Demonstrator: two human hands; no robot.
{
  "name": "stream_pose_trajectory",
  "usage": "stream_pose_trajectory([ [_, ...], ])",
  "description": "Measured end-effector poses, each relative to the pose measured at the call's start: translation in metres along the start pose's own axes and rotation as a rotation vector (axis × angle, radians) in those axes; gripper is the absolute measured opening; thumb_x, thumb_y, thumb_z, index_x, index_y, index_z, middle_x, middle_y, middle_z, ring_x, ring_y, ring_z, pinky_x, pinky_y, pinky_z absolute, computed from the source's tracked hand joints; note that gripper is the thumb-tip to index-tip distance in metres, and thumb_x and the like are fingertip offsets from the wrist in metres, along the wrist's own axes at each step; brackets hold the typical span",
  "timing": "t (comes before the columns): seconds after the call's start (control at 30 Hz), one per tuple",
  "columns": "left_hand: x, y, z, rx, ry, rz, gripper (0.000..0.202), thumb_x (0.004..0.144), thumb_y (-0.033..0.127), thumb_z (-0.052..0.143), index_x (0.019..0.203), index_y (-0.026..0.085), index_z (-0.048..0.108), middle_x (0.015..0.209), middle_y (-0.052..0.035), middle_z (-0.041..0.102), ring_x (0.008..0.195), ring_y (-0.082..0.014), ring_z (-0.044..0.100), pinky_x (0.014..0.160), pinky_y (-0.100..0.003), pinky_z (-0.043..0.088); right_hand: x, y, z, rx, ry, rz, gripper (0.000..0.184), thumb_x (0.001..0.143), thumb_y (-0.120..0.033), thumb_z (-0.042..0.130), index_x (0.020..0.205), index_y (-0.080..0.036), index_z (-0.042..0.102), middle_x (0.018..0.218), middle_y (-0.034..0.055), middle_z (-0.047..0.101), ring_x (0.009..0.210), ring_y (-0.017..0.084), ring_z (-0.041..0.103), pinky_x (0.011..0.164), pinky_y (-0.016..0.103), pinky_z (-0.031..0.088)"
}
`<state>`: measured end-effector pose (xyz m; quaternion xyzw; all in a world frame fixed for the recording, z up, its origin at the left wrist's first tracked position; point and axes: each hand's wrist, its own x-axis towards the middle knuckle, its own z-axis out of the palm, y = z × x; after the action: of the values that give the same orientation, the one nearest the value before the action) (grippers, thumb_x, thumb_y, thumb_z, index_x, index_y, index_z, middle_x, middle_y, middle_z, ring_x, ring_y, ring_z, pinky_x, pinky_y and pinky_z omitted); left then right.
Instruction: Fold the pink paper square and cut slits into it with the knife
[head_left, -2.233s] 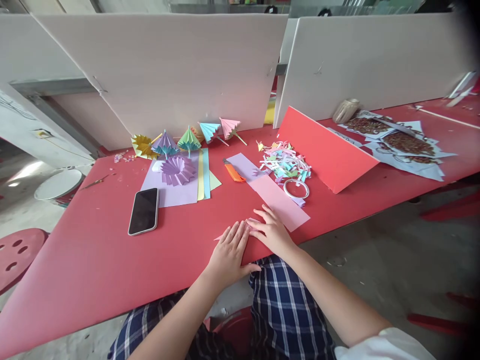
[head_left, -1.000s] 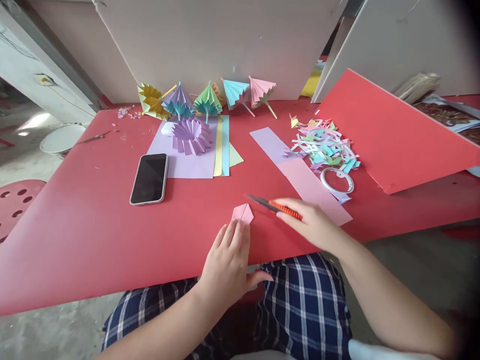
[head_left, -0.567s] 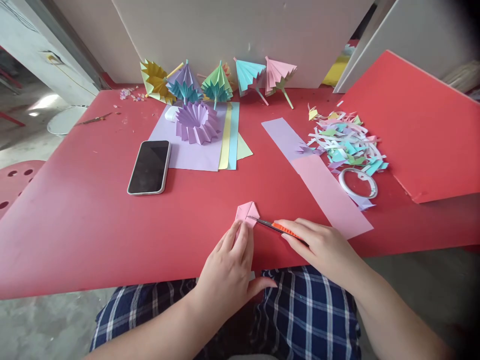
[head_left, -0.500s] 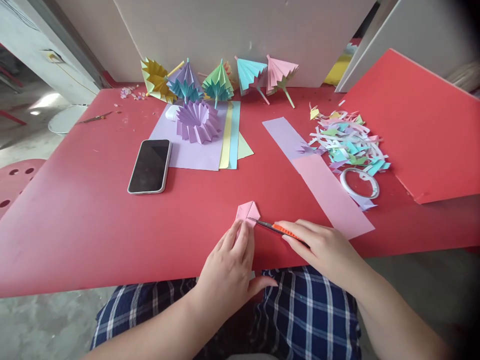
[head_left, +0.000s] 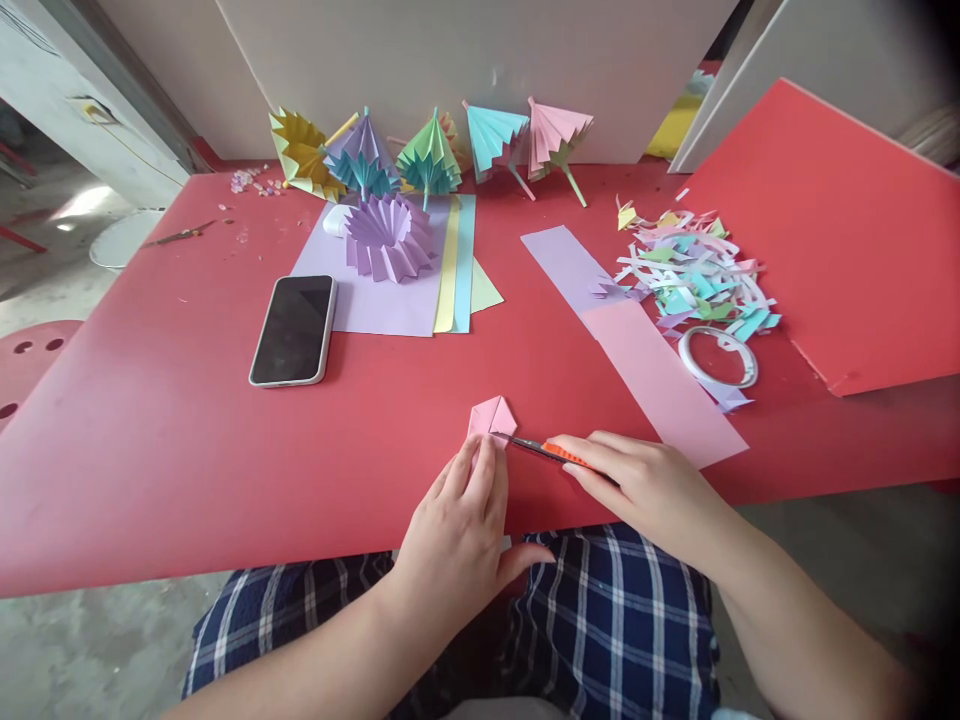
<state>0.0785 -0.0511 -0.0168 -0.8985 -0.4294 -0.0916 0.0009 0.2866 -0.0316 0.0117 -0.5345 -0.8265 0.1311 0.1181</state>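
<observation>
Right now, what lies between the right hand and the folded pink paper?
In the head view, the orange cutter in the right hand spans that stretch, over the red tabletop; its tip overlaps the folded pink paper.

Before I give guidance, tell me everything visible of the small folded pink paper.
The folded pink paper looks matte, angular in outline, with fold lines meeting near its middle. It lies flat on the red table, near the person's side. The left hand rests its fingers on the near part, hiding it. The orange cutter in the right hand has its blade tip at the middle; whether it pierces is unclear.
</observation>
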Motion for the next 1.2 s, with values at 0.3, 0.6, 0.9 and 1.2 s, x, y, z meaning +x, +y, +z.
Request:
stream_pose_trajectory([
  [0.3,0.002,0.0,-0.001,0.03,0.018,0.001,0.083,0.078,0.067,0.029,0.124,0.0,0.043,0.125,-0.0208,0.05,0.118,-0.0307,0.044,0.094,-0.037,0.042,-0.001,0.002,0.001,-0.036,-0.017,-0.017,0.029,0.088,-0.027,0.039,0.111,-0.028,0.058,0.079,0.0016,0.066,0.06,0.012,0.061,0.055,0.022,0.048],
  [0.6,0.004,0.001,-0.006,0.093,0.012,0.003,0.079,0.08,0.065,0.029,0.121,0.0,0.048,0.123,-0.018,0.053,0.116,-0.0288,0.047,0.092,-0.034,0.044,-0.001,0.0,-0.002,-0.145,-0.047,-0.042,0.029,0.089,-0.026,0.039,0.111,-0.023,0.058,0.076,0.0014,0.064,0.06,0.01,0.06,0.054,0.019,0.045],
  [0.9,0.005,0.0,-0.008,0.101,0.001,0.029,0.075,0.082,0.061,0.033,0.121,-0.002,0.048,0.123,-0.0176,0.053,0.114,-0.0286,0.049,0.092,-0.034,0.045,-0.009,0.006,-0.002,-0.167,-0.026,-0.037,0.027,0.088,-0.026,0.041,0.109,-0.025,0.058,0.077,-0.0004,0.064,0.06,0.01,0.06,0.054,0.02,0.044],
  [1.2,0.007,-0.002,-0.008,0.075,0.007,0.029,0.074,0.08,0.06,0.038,0.121,-0.001,0.048,0.122,-0.0171,0.054,0.113,-0.0287,0.05,0.09,-0.034,0.047,-0.016,0.01,-0.002,-0.158,-0.008,-0.044,0.028,0.089,-0.026,0.04,0.11,-0.024,0.058,0.078,0.0001,0.065,0.061,0.009,0.06,0.056,0.02,0.045],
])
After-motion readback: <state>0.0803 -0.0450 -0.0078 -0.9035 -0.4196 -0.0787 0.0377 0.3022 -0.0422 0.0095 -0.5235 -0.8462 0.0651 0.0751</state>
